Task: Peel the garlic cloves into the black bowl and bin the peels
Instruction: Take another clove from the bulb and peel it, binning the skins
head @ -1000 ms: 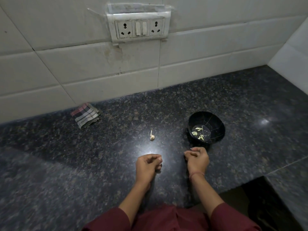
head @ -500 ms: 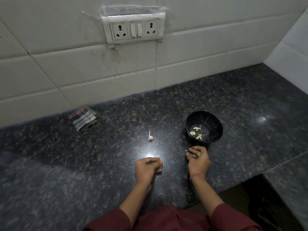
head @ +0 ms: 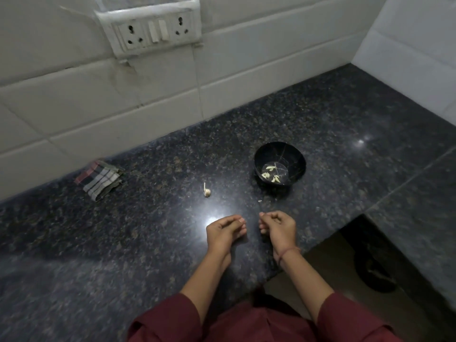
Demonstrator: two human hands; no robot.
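Dark granite bench carries everything. Black bowl sits right of centre, mouth up, with pale peeled cloves in its bottom; probably placed near the right hand for short drops. Left hand is just beside it, apart. Both have fingers curled in; cannot tell what either holds. One unpeeled garlic clove lies left of the bowl, long axis near-to-far, thin tail toward the wall. Peel scrap lies before the bowl.
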